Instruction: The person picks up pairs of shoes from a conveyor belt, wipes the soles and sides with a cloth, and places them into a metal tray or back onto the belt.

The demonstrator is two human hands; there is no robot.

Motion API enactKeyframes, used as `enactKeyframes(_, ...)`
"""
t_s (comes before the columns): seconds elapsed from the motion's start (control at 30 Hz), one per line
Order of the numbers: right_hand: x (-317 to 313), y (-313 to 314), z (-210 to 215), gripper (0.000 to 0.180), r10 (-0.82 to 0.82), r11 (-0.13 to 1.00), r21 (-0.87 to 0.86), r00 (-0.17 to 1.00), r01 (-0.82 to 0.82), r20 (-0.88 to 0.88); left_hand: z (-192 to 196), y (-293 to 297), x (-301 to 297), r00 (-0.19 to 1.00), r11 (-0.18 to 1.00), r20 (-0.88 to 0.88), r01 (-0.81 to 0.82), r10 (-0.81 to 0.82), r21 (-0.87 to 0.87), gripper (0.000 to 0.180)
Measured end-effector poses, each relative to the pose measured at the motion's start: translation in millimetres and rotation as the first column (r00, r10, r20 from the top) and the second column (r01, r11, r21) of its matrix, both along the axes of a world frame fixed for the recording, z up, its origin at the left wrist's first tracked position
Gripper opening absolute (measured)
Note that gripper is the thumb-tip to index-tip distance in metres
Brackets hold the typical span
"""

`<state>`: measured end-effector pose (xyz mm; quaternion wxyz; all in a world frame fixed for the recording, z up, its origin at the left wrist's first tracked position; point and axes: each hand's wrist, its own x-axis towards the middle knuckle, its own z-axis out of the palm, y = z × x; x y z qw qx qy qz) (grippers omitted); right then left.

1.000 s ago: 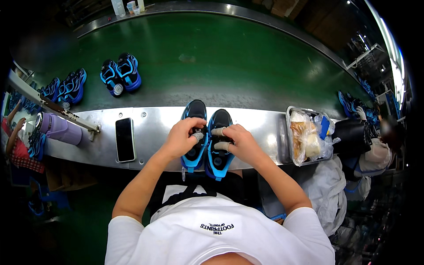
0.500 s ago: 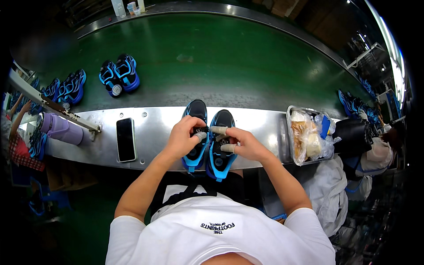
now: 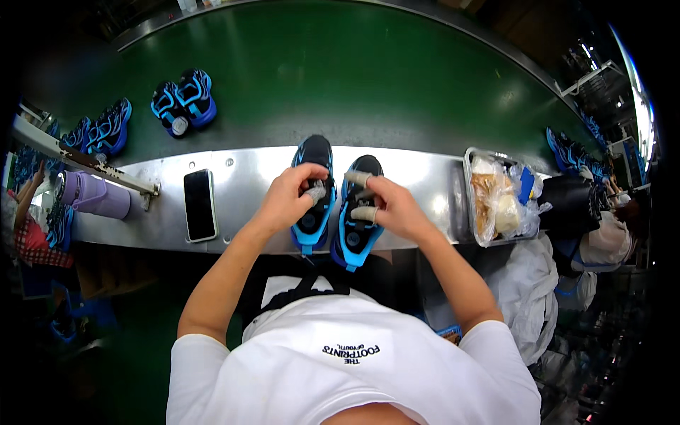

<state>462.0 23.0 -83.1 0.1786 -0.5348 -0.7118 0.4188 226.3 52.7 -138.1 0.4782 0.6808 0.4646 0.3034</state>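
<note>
Two black-and-blue sneakers stand side by side on the metal ledge, toes pointing away from me. Over the lacing of the left sneaker [image 3: 314, 150] is my left hand [image 3: 282, 200], its thumb and forefinger drawn together; what they pinch, if anything, is too small to make out. My right hand [image 3: 399, 206] reaches over the right sneaker [image 3: 355, 241] from its right side. Its forefinger and thumb, wrapped in pale finger covers, are apart across the lace area. Both hands partly hide the laces and tongues.
A phone [image 3: 200, 205] and a purple tumbler [image 3: 99, 195] are to the left on the ledge [image 3: 248, 184]. At the right sits a metal tray [image 3: 468, 205] of bagged food. Beyond, the green belt [image 3: 319, 71] carries another sneaker pair [image 3: 184, 103]. A post [image 3: 78, 157] crosses the left side.
The whole view has shifted slightly, so the ledge and sneakers appear higher. Both hands stay over the sneakers, with the gap between them a little wider.
</note>
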Motion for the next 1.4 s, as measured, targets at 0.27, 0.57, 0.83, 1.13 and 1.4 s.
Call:
enactKeyframes(0.27,-6.9,-6.0,-3.0,0.049,-0.059,0.991,0.125,0.995,0.050,0.075,23.0,-21.7,16.7,0.959,0.808,-0.122,-0.141,0.254,0.572,0.020)
enactKeyframes(0.57,3.5,-12.2,-11.9,0.054,-0.071,0.988,-0.146,0.984,0.046,-0.166,22.5,-73.1,53.9,0.824,0.499,0.485,0.302,0.292,-0.813,0.028)
enactKeyframes(0.83,13.7,-9.0,-19.7,0.048,-0.080,0.992,-0.110,0.975,0.058,-0.208,24.4,-77.8,71.0,0.725,0.478,0.493,0.255,0.481,-0.841,0.031)
enactKeyframes(1.13,13.5,-15.0,-25.3,0.046,-0.126,0.991,0.011,0.961,0.132,-0.245,24.2,-75.6,73.1,0.736,0.455,0.465,0.238,0.492,-0.858,0.032)
enactKeyframes(1.4,23.3,-21.4,-42.0,0.054,-0.227,0.974,-0.039,0.936,0.224,-0.269,43.6,-60.4,48.7,0.891,0.507,0.452,0.373,0.037,-0.777,0.030)
